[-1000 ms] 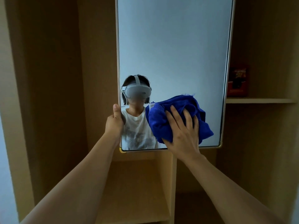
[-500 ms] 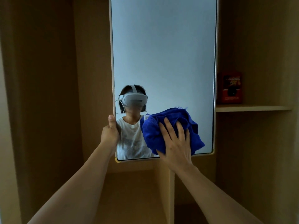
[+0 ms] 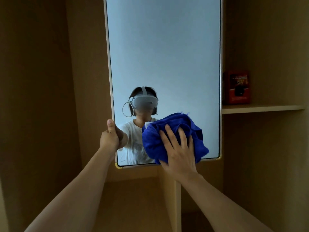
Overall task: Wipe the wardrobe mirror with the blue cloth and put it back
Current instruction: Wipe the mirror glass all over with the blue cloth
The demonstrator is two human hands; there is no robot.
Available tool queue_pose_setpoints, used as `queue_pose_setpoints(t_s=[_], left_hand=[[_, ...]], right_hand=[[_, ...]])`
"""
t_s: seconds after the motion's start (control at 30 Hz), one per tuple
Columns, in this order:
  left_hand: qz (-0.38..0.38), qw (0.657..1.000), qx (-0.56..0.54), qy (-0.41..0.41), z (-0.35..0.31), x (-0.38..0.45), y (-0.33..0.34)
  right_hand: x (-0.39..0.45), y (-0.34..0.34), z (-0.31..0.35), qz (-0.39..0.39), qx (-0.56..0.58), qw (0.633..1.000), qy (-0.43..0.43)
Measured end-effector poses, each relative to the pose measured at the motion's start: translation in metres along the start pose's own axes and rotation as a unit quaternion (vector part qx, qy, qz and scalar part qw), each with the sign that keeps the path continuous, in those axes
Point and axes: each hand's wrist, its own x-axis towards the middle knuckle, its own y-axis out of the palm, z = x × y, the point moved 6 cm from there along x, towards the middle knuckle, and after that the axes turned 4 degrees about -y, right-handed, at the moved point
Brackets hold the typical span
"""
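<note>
Wooden shelf [image 3: 262, 108] at right, with a red, possibly printed box [image 3: 238, 87].

The cloth [image 3: 173, 139] is bright blue. The mirror [image 3: 163, 56] shows pale grey-blue, with yellow bottom corners. The wardrobe [image 3: 41, 97] is light brown wood. The box [image 3: 238, 87] at right is red

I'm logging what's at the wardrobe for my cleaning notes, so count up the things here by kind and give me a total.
Mirror: 1
Blue cloth: 1
Red box: 1
Shelf: 1
Hands: 2, the left hand holding the mirror's edge, the right hand pressing the cloth to the glass
Total: 6
</note>
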Motion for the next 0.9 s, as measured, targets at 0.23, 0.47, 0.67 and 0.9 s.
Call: queue_pose_setpoints(t_s=[0.23, 0.47, 0.67, 0.9], left_hand=[[0.0, 1.0, -0.018, -0.008, 0.002, 0.007, 0.002], [0.055, 0.998, -0.023, -0.014, 0.006, 0.006, 0.002], [0.053, 0.995, -0.075, -0.028, -0.073, 0.014, -0.003], [-0.046, 0.987, -0.15, 0.026, -0.258, 0.052, -0.014]], right_hand=[[0.018, -0.004, -0.015, -0.008, 0.001, 1.0, -0.008], [0.088, -0.028, -0.045, -0.028, 0.031, 0.997, 0.072], [0.18, -0.064, -0.061, -0.048, 0.014, 0.998, 0.031], [0.282, -0.106, -0.088, -0.03, -0.003, 0.999, -0.018]])
